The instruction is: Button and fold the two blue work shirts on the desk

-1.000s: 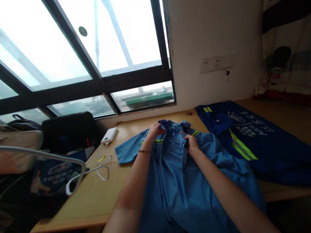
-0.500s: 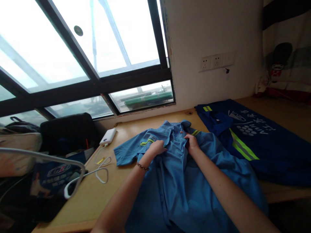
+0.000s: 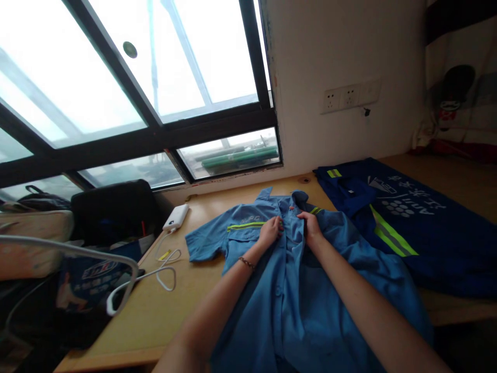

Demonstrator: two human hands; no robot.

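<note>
A light blue short-sleeved work shirt (image 3: 248, 280) with yellow reflective strips lies front up on the wooden table, its collar toward the window. My left hand (image 3: 271, 231) is closed on the front edge of the shirt below the collar, fingers curled over the button strip. Just to the right, my right hand (image 3: 310, 228) pinches the opposite front edge between thumb and fingers. Between both hands the shirt front is partly open at the neck. Folds hide some of the fingertips. Buttons show down the strip.
A dark blue garment (image 3: 438, 243) with white print and a reflective band lies folded at the right of the table (image 3: 155, 321). A white power bank (image 3: 176, 217) with a cable sits at the left. Bags (image 3: 34, 243) stand beyond the left edge. Wall sockets (image 3: 349, 97) are above.
My left hand has moved right, to the button strip, and the left front panel now lies flatter, showing its reflective strip and lettering. My right hand keeps its hold.
</note>
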